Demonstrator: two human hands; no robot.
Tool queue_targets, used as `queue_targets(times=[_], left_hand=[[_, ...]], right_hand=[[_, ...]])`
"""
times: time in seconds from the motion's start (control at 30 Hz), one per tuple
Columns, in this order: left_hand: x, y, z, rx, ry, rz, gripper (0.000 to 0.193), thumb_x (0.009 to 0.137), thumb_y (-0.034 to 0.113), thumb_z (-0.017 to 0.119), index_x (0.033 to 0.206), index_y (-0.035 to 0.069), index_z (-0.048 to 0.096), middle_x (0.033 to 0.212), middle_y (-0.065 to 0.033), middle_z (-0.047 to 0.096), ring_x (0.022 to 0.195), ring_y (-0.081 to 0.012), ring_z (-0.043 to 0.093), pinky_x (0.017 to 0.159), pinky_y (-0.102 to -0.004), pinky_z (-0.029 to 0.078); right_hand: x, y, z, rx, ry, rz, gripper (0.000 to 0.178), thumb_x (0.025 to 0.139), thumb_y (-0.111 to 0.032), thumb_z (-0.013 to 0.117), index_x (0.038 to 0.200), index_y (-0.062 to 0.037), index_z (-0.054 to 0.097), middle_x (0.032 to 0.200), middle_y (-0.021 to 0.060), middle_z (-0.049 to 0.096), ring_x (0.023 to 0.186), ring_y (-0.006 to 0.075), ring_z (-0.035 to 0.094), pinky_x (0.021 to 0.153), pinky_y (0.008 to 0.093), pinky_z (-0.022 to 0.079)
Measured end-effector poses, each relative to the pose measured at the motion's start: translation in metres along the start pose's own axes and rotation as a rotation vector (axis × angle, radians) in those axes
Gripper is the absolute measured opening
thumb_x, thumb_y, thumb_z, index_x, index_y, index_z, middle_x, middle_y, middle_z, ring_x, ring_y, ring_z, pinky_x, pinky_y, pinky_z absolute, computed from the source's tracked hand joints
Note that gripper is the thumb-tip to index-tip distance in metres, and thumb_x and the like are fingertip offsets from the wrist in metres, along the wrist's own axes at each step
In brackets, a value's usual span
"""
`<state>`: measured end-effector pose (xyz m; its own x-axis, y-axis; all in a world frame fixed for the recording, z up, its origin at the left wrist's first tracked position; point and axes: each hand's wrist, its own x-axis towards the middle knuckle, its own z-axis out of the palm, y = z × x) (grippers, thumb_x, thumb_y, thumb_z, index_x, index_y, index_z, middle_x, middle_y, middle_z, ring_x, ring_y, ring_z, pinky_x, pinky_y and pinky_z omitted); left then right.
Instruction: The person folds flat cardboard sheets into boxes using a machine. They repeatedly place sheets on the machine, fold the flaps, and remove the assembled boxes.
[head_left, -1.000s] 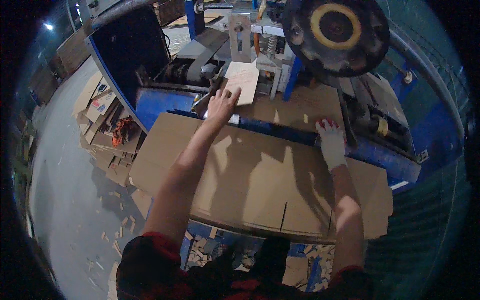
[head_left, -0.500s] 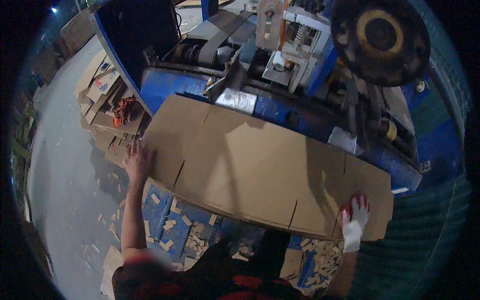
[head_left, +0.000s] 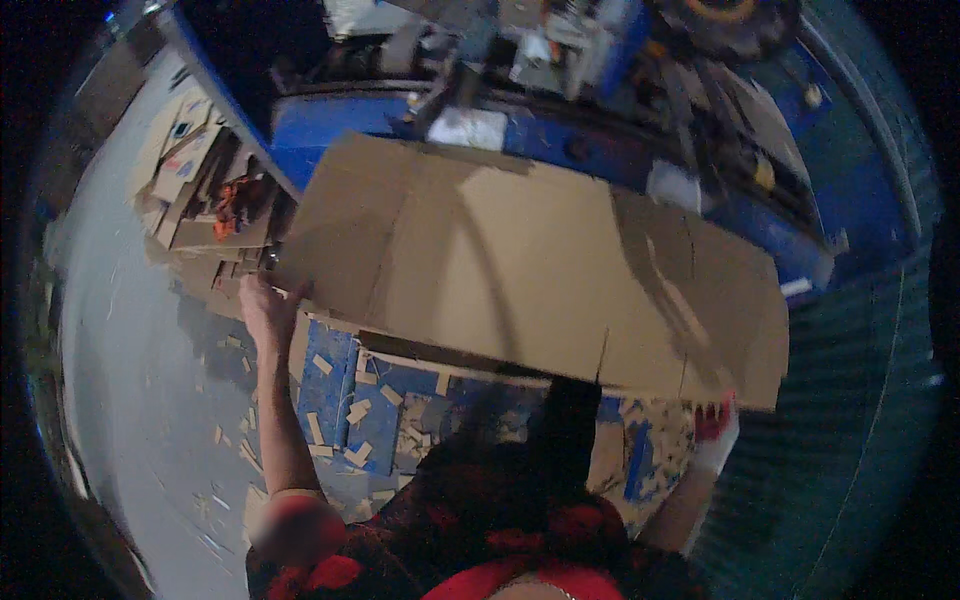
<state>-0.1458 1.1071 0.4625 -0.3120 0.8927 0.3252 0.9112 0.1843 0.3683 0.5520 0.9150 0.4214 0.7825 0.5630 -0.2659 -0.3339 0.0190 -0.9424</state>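
A wide brown cardboard sheet (head_left: 520,260) with slots and crease lines lies across the front of a blue machine (head_left: 545,140). My bare left hand (head_left: 270,308) grips its left end, thumb toward the near corner and the other fingers along the edge. At the near right edge, my right hand (head_left: 713,430), in a white glove with red fingers, is closed on the cardboard; part of its grip is blurred. Between the hands, the sheet's near edge shows a dark gap beneath it.
Flattened cardboard pieces (head_left: 180,200) are piled left of the machine, with an orange cloth-like item (head_left: 232,205) on top. Small cardboard scraps (head_left: 358,410) litter the blue surface and floor below. A dark round wheel (head_left: 725,25) stands at the upper right, beside a green curtain (head_left: 850,400).
My right hand has gone from lying on the sheet to holding its near edge. My left hand has closed around the left end. The sheet and machine sit higher in view.
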Motion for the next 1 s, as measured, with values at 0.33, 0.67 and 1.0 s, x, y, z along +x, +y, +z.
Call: queue_targets(times=[0.33, 0.67, 1.0], left_hand=[[-0.030, 0.057, 0.031, -1.344, -0.077, -0.175, 0.042, 0.086, -0.001, 0.060, 0.126, 0.005, 0.051, 0.122, -0.0080, 0.056, 0.109, -0.0207, 0.055, 0.097, -0.0374, 0.042], [-0.056, 0.114, 0.041, -0.420, -0.231, 0.630, 0.072, 0.069, -0.008, 0.059, 0.136, 0.016, 0.051, 0.141, -0.0167, 0.046, 0.129, -0.0393, 0.042, 0.108, -0.0465, 0.033], [-0.052, 0.134, 0.037, 0.128, -0.331, 0.838, 0.064, 0.080, 0.007, 0.055, 0.140, 0.027, 0.047, 0.126, -0.0116, 0.055, 0.130, -0.0383, 0.039, 0.102, -0.0575, 0.030]], right_hand=[[-0.090, -0.037, 0.086, -0.332, -0.117, -0.691, 0.048, 0.085, 0.004, 0.060, 0.131, -0.0053, 0.046, 0.132, 0.0102, 0.048, 0.113, 0.0198, 0.052, 0.095, 0.0313, 0.043], [-0.109, -0.009, 0.179, -1.637, -1.028, -1.339, 0.051, 0.070, -0.018, 0.071, 0.119, -0.0133, 0.060, 0.126, 0.0146, 0.051, 0.123, 0.0409, 0.044, 0.097, 0.0590, 0.036], [-0.087, 0.007, 0.170, -1.408, -0.991, -1.487, 0.046, 0.068, -0.008, 0.065, 0.113, -0.0090, 0.062, 0.119, 0.0149, 0.054, 0.117, 0.0410, 0.050, 0.093, 0.0613, 0.039]])
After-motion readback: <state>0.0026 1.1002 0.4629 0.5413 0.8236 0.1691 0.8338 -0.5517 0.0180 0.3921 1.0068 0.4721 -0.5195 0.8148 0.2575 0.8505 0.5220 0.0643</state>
